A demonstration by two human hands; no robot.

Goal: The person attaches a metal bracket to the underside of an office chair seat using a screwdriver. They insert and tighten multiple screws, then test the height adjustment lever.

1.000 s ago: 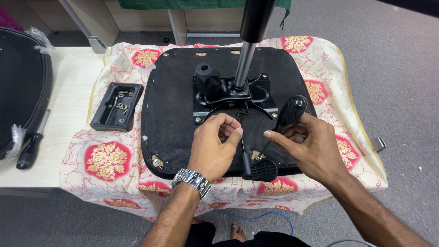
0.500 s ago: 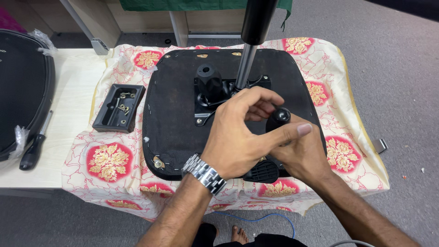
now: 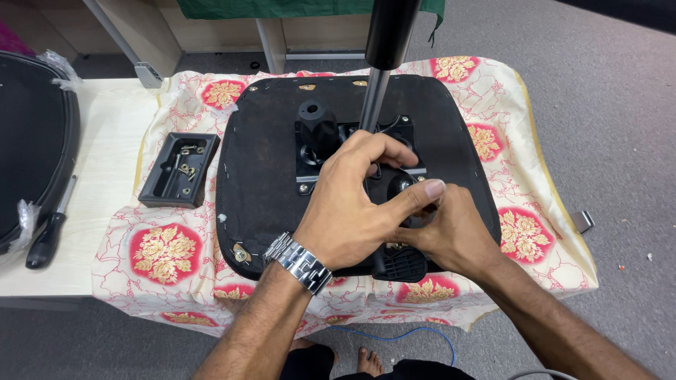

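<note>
A black seat pan (image 3: 267, 162) lies upside down on a floral cloth (image 3: 165, 253). A black metal mechanism plate (image 3: 317, 137) is fixed at its middle, and a gas-lift column (image 3: 377, 84) rises from the plate. My left hand (image 3: 348, 207), with a metal watch on the wrist, is curled over the right part of the plate; its thumb presses on the round end of a black lever (image 3: 401, 185). My right hand (image 3: 451, 232) grips the same lever from below. The lever's ribbed paddle end (image 3: 403, 264) sticks out at the seat's near edge. Both hands hide the joint.
A small black tray (image 3: 158, 191) holding several brass-coloured screws sits left of the seat. Further left on the pale wooden table (image 3: 105, 141) are a black-handled screwdriver (image 3: 48, 236) and a black chair back (image 3: 28, 141) in plastic wrap. Grey carpet lies to the right.
My left hand has moved from a pinch at the seat's front up and right, over the mechanism and lever. My right hand has lifted the lever toward the plate.
</note>
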